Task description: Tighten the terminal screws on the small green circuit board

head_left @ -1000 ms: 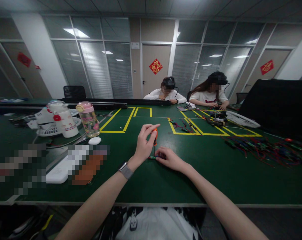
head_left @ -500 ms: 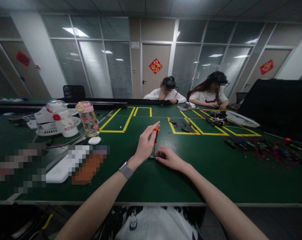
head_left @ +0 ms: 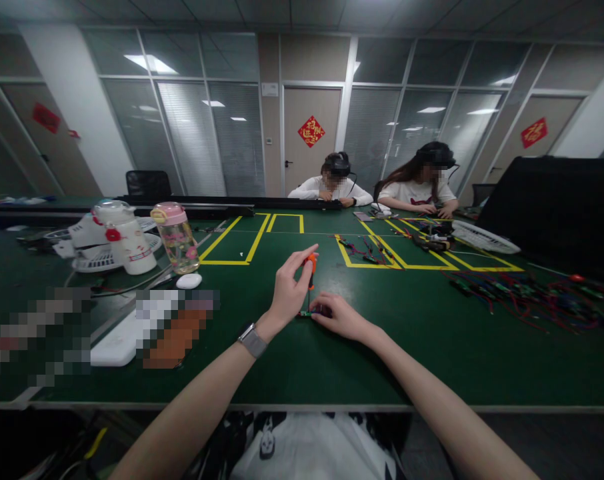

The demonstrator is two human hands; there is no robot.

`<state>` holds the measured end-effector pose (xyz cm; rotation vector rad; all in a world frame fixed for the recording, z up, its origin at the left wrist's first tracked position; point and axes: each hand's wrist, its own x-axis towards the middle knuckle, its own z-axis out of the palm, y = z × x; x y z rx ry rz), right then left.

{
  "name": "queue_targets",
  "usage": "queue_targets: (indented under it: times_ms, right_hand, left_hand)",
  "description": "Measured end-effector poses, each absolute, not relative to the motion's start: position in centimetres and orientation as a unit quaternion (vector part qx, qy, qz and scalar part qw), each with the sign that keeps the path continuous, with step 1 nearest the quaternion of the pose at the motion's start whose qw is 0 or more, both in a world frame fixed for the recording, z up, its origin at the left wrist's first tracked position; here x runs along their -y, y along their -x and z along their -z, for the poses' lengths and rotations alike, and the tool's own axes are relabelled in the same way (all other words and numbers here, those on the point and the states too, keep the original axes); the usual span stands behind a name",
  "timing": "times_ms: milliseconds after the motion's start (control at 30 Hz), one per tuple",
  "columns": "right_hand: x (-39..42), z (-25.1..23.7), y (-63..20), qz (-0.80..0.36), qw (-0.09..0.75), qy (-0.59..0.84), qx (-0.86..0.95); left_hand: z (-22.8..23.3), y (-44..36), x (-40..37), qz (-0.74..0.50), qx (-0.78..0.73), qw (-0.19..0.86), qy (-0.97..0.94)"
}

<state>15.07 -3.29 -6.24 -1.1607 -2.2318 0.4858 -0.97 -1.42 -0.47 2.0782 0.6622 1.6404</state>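
Observation:
My left hand (head_left: pixel 288 285) is closed around the handle of an orange and black screwdriver (head_left: pixel 312 263), which stands upright. Its thin shaft runs down to a small green circuit board (head_left: pixel 306 314) lying on the green table (head_left: pixel 262 380). From the right, my right hand (head_left: pixel 338 315) rests on the table and pinches the board's right end between its fingertips. Part of the board is hidden under those fingers, and the exact spot where the screwdriver tip meets it is too small to make out.
Yellow tape (head_left: pixel 249 263) marks rectangles on the table. Several boards with red and blue wires (head_left: pixel 527 300) are heaped at right. A pink-lidded bottle (head_left: pixel 176 240), a white jug (head_left: pixel 132 243) and a white oval case (head_left: pixel 189 281) stand at left. Two people sit across the table.
The fingers of my left hand have shifted slightly around the screwdriver handle. My right hand and the circuit board keep their place.

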Motion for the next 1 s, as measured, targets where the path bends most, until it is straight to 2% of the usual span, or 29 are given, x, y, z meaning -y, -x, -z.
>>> queue_targets:
  times_ms: [200,400,633,867,1000]
  right_hand:
    - [3.30,6.12,-15.02,-0.180,0.280,0.439,0.835]
    - [3.27,6.22,-15.07,-0.180,0.283,0.437,0.834]
    - [3.30,6.22,-15.09,-0.185,0.286,0.440,0.831]
    - [3.28,6.21,-15.09,-0.189,0.284,0.438,0.831]
    - [3.22,6.28,-15.11,-0.187,0.285,0.436,0.833]
  left_hand:
    - [0.27,1.07,1.60,-0.606,-0.295,0.126,-0.728]
    - [0.57,1.02,1.30,-0.597,-0.251,0.188,-0.739]
    - [0.30,1.01,1.55,-0.612,-0.285,0.126,-0.727]
    - [0.53,1.11,1.36,-0.599,-0.243,0.192,-0.738]
    - [0.46,1.04,1.30,-0.613,-0.254,0.171,-0.728]
